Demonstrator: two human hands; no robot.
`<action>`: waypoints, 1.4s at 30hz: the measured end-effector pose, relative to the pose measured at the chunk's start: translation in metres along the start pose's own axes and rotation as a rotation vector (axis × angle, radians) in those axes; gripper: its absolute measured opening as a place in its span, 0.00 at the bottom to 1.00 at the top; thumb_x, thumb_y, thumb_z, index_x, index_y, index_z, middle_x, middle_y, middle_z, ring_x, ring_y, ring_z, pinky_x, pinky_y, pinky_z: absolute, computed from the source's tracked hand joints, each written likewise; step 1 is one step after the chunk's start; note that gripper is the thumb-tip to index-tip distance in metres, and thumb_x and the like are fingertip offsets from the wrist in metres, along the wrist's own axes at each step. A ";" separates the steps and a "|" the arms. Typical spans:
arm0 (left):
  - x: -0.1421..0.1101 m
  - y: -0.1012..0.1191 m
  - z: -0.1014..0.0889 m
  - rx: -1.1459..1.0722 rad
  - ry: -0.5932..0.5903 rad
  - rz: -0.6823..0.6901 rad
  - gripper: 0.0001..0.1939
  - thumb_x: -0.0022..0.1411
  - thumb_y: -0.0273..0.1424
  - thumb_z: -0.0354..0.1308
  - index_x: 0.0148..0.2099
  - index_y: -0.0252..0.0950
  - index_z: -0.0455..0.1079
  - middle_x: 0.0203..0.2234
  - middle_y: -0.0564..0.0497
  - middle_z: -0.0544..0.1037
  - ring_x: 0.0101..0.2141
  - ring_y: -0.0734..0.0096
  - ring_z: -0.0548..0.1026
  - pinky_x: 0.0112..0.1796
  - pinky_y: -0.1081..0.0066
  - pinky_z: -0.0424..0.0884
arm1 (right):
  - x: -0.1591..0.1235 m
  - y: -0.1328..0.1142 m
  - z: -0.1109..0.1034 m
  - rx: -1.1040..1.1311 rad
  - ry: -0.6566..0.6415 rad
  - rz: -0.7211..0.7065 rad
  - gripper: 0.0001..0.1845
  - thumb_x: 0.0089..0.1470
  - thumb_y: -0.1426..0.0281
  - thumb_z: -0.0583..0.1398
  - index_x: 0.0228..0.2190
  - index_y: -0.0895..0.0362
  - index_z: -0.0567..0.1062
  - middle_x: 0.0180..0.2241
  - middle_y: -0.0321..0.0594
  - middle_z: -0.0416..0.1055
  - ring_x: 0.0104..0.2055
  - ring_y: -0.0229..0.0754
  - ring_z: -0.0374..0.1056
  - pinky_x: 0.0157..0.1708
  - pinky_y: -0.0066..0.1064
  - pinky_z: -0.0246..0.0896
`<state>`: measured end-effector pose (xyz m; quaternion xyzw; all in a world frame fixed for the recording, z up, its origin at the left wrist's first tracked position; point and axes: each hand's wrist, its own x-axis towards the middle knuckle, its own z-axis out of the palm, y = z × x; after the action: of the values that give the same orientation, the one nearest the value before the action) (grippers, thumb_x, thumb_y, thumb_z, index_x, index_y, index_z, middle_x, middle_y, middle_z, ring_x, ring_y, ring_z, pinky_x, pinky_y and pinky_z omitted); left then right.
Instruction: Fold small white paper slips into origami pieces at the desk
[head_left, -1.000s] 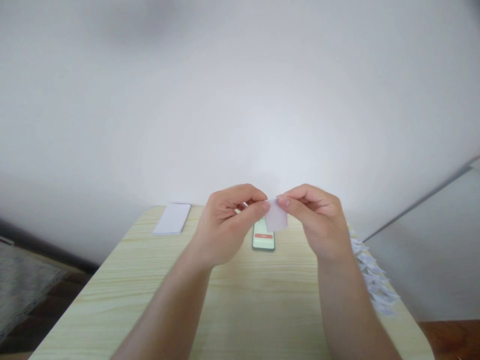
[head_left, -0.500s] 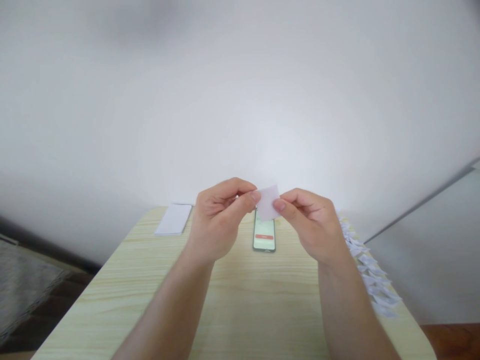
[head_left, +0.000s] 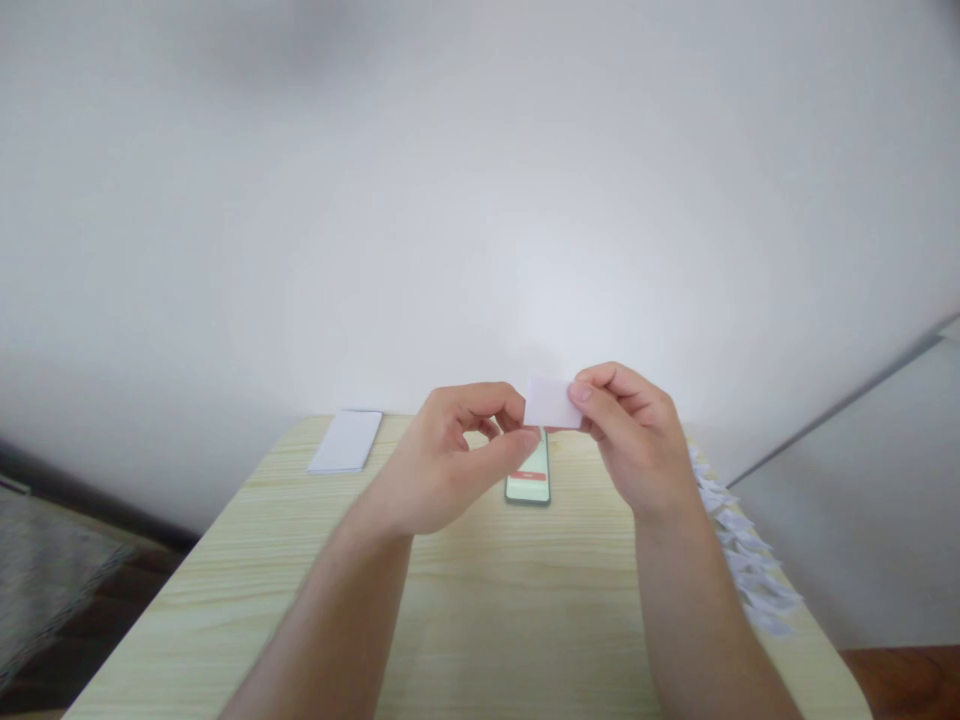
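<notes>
A small white piece of paper (head_left: 549,402) is held up above the table, its long side nearly level. My right hand (head_left: 631,425) pinches its right end between thumb and fingers. At the paper's left end is my left hand (head_left: 469,455), thumb and index finger apart, with a gap between them. The index fingertip is close to the left edge; whether it touches cannot be made out. Below the hands lies a phone (head_left: 528,488) with a lit screen, its upper part hidden by the paper and the left thumb.
A stack of white paper (head_left: 346,441) lies at the back left of the light wooden table (head_left: 517,600). Many small folded white paper pieces (head_left: 757,570) run along the right edge, partly behind my right arm. A white wall (head_left: 480,200) rises behind the table.
The paper has turned from a tilted, upright position to a level one and moved slightly right with my right hand. My left thumb has let go of it and dropped lower.
</notes>
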<state>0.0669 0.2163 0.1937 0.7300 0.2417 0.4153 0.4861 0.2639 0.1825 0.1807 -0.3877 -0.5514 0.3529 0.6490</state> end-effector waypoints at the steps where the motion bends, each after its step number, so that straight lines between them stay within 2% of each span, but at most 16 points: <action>1: 0.000 0.000 -0.002 -0.031 -0.031 0.005 0.05 0.63 0.31 0.63 0.34 0.35 0.75 0.26 0.52 0.73 0.28 0.72 0.68 0.30 0.70 0.63 | 0.000 -0.001 -0.001 -0.015 -0.028 -0.001 0.09 0.60 0.62 0.67 0.31 0.54 0.78 0.25 0.33 0.71 0.28 0.37 0.65 0.29 0.30 0.62; 5: 0.002 -0.001 -0.006 -0.189 0.039 0.056 0.08 0.65 0.32 0.64 0.45 0.37 0.76 0.30 0.51 0.77 0.31 0.70 0.72 0.33 0.70 0.69 | -0.003 -0.008 -0.003 -0.023 -0.122 0.025 0.07 0.58 0.65 0.67 0.29 0.54 0.79 0.24 0.33 0.70 0.28 0.39 0.64 0.29 0.32 0.58; 8: 0.001 -0.001 -0.005 -0.189 0.086 0.067 0.04 0.64 0.29 0.64 0.42 0.38 0.78 0.29 0.51 0.77 0.31 0.71 0.74 0.33 0.71 0.71 | -0.002 -0.009 -0.004 0.000 -0.113 0.050 0.06 0.57 0.69 0.66 0.28 0.54 0.79 0.23 0.33 0.69 0.28 0.38 0.61 0.29 0.32 0.55; 16: -0.005 0.001 -0.002 -0.136 -0.006 0.096 0.04 0.63 0.27 0.65 0.41 0.37 0.79 0.33 0.47 0.80 0.31 0.69 0.75 0.33 0.69 0.72 | -0.002 -0.006 -0.004 0.043 -0.136 0.141 0.06 0.56 0.70 0.65 0.27 0.55 0.78 0.22 0.33 0.66 0.26 0.38 0.58 0.28 0.32 0.50; 21: -0.004 0.000 -0.003 -0.117 0.010 0.131 0.03 0.63 0.26 0.66 0.40 0.37 0.79 0.31 0.49 0.80 0.31 0.71 0.75 0.33 0.71 0.72 | -0.003 -0.006 -0.001 0.093 -0.139 0.142 0.04 0.57 0.69 0.66 0.30 0.55 0.79 0.25 0.33 0.70 0.28 0.38 0.62 0.29 0.31 0.54; 25: -0.004 -0.002 -0.004 -0.119 -0.047 0.233 0.08 0.62 0.23 0.66 0.44 0.37 0.79 0.35 0.48 0.81 0.36 0.68 0.78 0.39 0.68 0.76 | -0.003 -0.006 0.000 0.111 -0.148 0.156 0.03 0.57 0.70 0.66 0.30 0.55 0.79 0.25 0.33 0.70 0.28 0.37 0.62 0.28 0.31 0.54; 28: -0.005 -0.002 -0.004 -0.101 -0.068 0.246 0.09 0.62 0.21 0.66 0.44 0.37 0.78 0.36 0.49 0.81 0.36 0.68 0.78 0.40 0.67 0.76 | -0.004 -0.005 -0.001 0.112 -0.154 0.169 0.04 0.58 0.70 0.66 0.31 0.55 0.79 0.25 0.33 0.70 0.28 0.37 0.62 0.28 0.31 0.55; 32: -0.005 -0.002 -0.004 -0.081 -0.026 0.227 0.06 0.64 0.23 0.65 0.42 0.37 0.78 0.35 0.50 0.81 0.35 0.70 0.77 0.39 0.69 0.75 | -0.004 -0.005 0.000 0.114 -0.155 0.152 0.04 0.58 0.68 0.68 0.31 0.54 0.80 0.26 0.33 0.72 0.28 0.36 0.65 0.28 0.29 0.58; 34: -0.004 -0.003 -0.004 -0.083 0.010 0.219 0.04 0.64 0.23 0.65 0.41 0.37 0.78 0.34 0.51 0.80 0.34 0.73 0.76 0.37 0.71 0.74 | -0.004 -0.007 -0.001 0.110 -0.162 0.136 0.03 0.59 0.67 0.68 0.35 0.53 0.81 0.26 0.32 0.73 0.28 0.36 0.68 0.28 0.29 0.61; 37: -0.003 -0.004 -0.004 -0.085 0.063 0.224 0.03 0.63 0.24 0.67 0.40 0.37 0.78 0.32 0.52 0.79 0.32 0.75 0.74 0.34 0.73 0.72 | -0.004 -0.010 -0.003 0.140 -0.211 0.103 0.16 0.61 0.67 0.67 0.51 0.46 0.78 0.27 0.30 0.74 0.29 0.38 0.71 0.31 0.31 0.68; 39: -0.003 -0.004 -0.003 -0.081 0.102 0.230 0.03 0.63 0.24 0.67 0.39 0.36 0.78 0.32 0.51 0.79 0.32 0.75 0.74 0.34 0.73 0.71 | -0.004 -0.012 -0.004 0.172 -0.279 0.059 0.24 0.59 0.68 0.69 0.55 0.42 0.74 0.33 0.32 0.77 0.33 0.40 0.73 0.33 0.34 0.71; 40: -0.004 -0.004 -0.002 -0.079 0.116 0.231 0.03 0.63 0.24 0.67 0.39 0.36 0.78 0.32 0.51 0.79 0.32 0.75 0.74 0.34 0.73 0.71 | -0.005 -0.013 -0.004 0.170 -0.309 0.028 0.24 0.57 0.69 0.70 0.54 0.43 0.75 0.36 0.33 0.77 0.35 0.41 0.74 0.35 0.35 0.72; 42: -0.004 -0.002 0.000 -0.069 0.126 0.234 0.03 0.64 0.24 0.67 0.39 0.36 0.78 0.31 0.52 0.79 0.32 0.75 0.74 0.34 0.73 0.71 | -0.006 -0.015 -0.002 0.121 -0.322 -0.041 0.18 0.53 0.72 0.72 0.45 0.48 0.80 0.40 0.36 0.77 0.38 0.42 0.74 0.36 0.35 0.72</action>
<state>0.0645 0.2137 0.1904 0.7085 0.1705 0.5224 0.4428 0.2656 0.1703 0.1909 -0.2752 -0.6337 0.4298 0.5813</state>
